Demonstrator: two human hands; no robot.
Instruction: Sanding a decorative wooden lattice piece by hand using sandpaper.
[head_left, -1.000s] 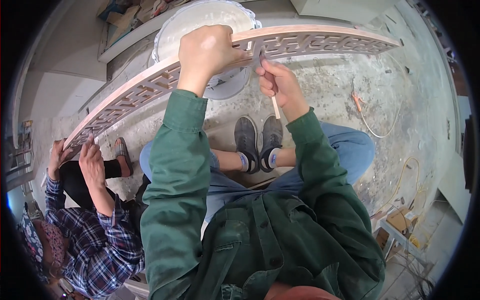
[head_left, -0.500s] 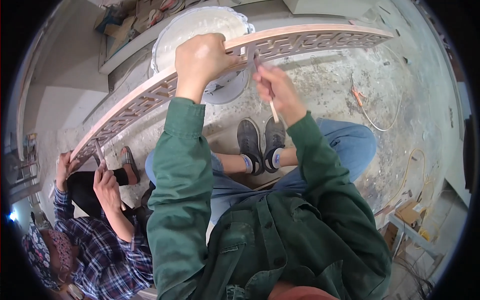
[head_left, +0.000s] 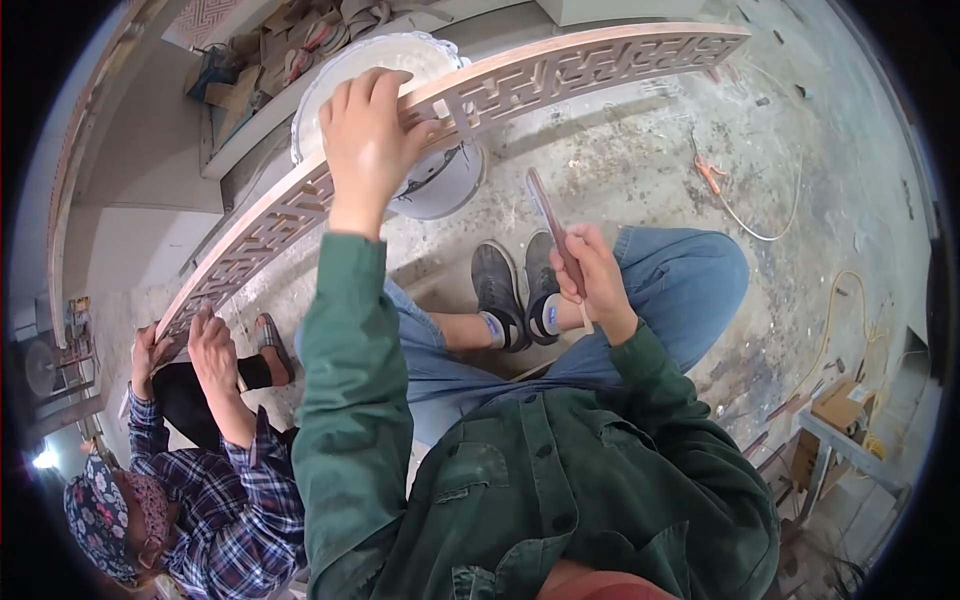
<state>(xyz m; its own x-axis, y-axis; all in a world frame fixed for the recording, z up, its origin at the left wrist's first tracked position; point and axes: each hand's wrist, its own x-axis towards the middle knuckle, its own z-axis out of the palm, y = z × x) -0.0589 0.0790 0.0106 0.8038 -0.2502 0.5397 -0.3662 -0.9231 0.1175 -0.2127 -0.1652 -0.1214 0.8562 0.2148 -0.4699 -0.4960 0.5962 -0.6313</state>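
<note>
My left hand (head_left: 368,140) is closed over the top edge of a long, carved wooden lattice panel (head_left: 590,65), its fingers on the far side. The panel stands on edge and slants from the lower left to the upper right. A white bucket (head_left: 440,190) sits beneath its middle. My right hand (head_left: 597,275) is closed round a flat brown sanding stick (head_left: 550,215) with a pale end below the fist. The stick points up and is apart from the panel, above my shoes. At the panel's near left end, a co-worker's hand (head_left: 213,350) works against the lattice.
The co-worker in a plaid shirt (head_left: 235,540) sits close on my left. An orange-handled air gun (head_left: 709,175) with a hose lies on the stained floor to the right. Cardboard (head_left: 838,405) rests on a metal frame at the lower right. Clutter (head_left: 330,40) fills the far left ledge.
My right hand has drawn the stick back from the lattice, down towards my knees. The panel and my left hand have shifted slightly left and away in the view.
</note>
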